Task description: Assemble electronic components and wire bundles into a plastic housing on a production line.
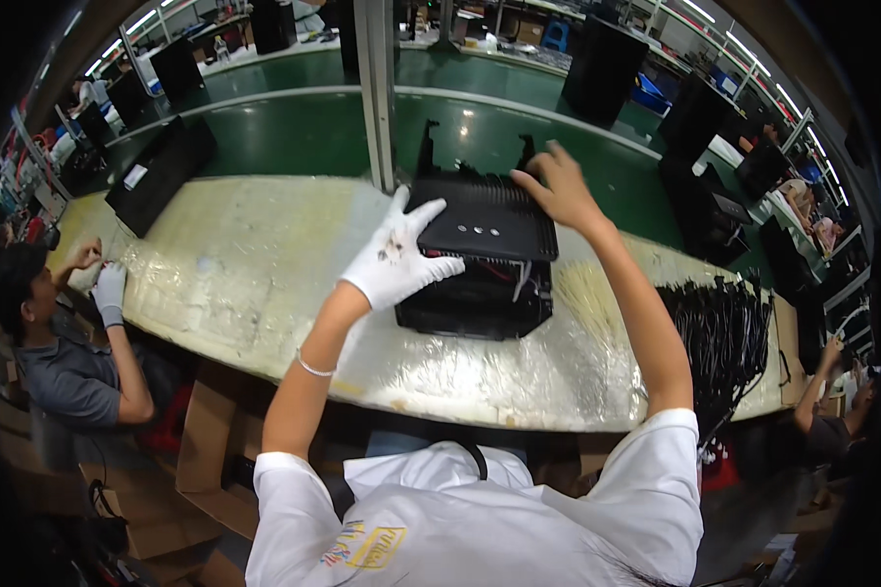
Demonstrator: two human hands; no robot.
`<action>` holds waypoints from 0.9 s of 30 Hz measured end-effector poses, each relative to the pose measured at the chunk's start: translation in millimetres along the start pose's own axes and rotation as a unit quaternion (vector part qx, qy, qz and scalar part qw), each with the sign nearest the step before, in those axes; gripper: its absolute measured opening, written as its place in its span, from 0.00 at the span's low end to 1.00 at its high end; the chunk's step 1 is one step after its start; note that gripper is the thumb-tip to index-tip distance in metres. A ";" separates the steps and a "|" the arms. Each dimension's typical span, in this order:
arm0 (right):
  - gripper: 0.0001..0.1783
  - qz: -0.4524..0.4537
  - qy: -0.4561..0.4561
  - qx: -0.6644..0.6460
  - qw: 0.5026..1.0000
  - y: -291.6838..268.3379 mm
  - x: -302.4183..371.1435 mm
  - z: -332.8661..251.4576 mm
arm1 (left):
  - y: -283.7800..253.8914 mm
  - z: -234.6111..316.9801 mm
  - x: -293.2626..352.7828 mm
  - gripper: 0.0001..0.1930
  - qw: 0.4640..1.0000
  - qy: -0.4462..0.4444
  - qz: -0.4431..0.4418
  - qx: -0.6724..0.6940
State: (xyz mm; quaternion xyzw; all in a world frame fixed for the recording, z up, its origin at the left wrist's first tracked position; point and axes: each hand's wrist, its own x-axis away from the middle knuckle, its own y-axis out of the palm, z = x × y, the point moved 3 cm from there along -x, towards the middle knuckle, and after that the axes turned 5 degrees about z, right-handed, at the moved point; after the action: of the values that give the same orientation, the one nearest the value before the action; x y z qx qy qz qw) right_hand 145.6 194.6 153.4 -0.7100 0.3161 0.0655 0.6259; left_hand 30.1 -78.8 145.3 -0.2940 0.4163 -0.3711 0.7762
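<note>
A black plastic housing (475,308) stands on the table in front of me, its dark inside showing under a black panel (489,230) with ribbed edges and a few small openings. White cable ends stick out at its lower right. My left hand (398,250), in a stained white glove, lies with spread fingers against the panel's left side. Bare and slightly blurred, my right hand (561,191) is at the panel's far right corner, thumb and fingers apart; whether it touches the panel I cannot tell.
A bundle of black cables (715,333) hangs over the table's right side, beside pale cables (592,303). A metal post (375,98) rises behind the housing. Beyond runs a green conveyor (264,127) carrying black cases (162,171). A co-worker (64,333) sits at the left.
</note>
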 end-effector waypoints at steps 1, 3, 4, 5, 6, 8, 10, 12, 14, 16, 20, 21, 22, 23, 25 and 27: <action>0.22 0.159 0.007 0.135 0.978 -15.7 11.5 -25.2 | -0.8 -12.5 4.2 0.42 1.000 -0.011 0.009 0.023; 0.27 0.178 -0.101 0.291 0.935 -56.6 34.5 -50.4 | -3.0 -16.7 8.0 0.38 0.995 -0.036 -0.027 0.086; 0.33 0.104 -0.103 0.288 0.946 -57.5 55.2 -40.3 | -2.5 -14.7 9.1 0.39 0.995 -0.045 -0.034 0.083; 0.44 -0.076 -0.057 0.204 0.974 -57.7 75.4 -45.5 | -1.8 -18.6 12.5 0.39 0.994 -0.061 -0.038 0.079; 0.51 -0.247 -0.053 0.025 0.967 -42.9 104.8 -22.7 | 3.1 -17.7 11.4 0.38 0.996 -0.028 -0.008 0.088; 0.51 -0.304 -0.069 -0.167 0.935 -32.5 140.8 -33.8 | 11.8 -13.1 -1.1 0.37 0.996 -0.018 -0.026 0.087; 0.50 -0.331 -0.011 -0.260 0.907 -20.0 138.9 -32.7 | 19.4 -10.6 -19.1 0.37 0.998 -0.008 -0.030 0.058; 0.46 -0.266 -0.004 -0.206 0.942 -1.2 132.3 -3.1 | 25.7 -8.4 -50.5 0.38 0.995 -0.038 -0.051 0.073; 0.41 -0.234 0.060 -0.243 0.940 3.3 113.8 19.5 | 52.8 -24.2 -95.5 0.39 0.994 -0.092 -0.029 0.057; 0.35 -0.198 0.119 -0.274 0.934 11.1 91.7 47.0 | 63.5 -27.2 -140.4 0.38 0.987 -0.121 -0.030 0.105; 0.18 -0.098 0.198 -0.252 0.942 54.7 57.9 106.5 | 106.4 -49.6 -208.8 0.37 0.961 -0.142 -0.014 0.237; 0.15 -0.065 0.228 -0.248 0.939 58.3 50.1 116.1 | 112.5 -49.8 -222.0 0.37 0.955 -0.143 -0.014 0.259; 0.14 -0.033 0.227 -0.255 0.940 62.2 44.0 124.4 | 118.1 -50.6 -233.1 0.37 0.956 -0.135 -0.014 0.262; 0.14 -0.028 0.227 -0.250 0.941 62.7 38.8 129.5 | 122.5 -52.2 -241.2 0.37 0.955 -0.137 -0.018 0.261; 0.15 -0.015 0.197 -0.135 0.971 62.1 30.8 137.1 | 130.4 -57.2 -254.6 0.37 0.954 -0.137 -0.022 0.265; 0.20 -0.005 0.193 -0.064 0.979 65.6 27.5 141.2 | 136.6 -60.3 -263.3 0.38 0.954 -0.128 -0.025 0.271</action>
State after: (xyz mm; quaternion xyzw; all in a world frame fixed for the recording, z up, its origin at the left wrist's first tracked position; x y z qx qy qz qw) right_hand 175.3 314.7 55.0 -0.7498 0.4222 -0.0557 0.5065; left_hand -76.3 203.8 124.4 -0.1276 0.1898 -0.4492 0.8637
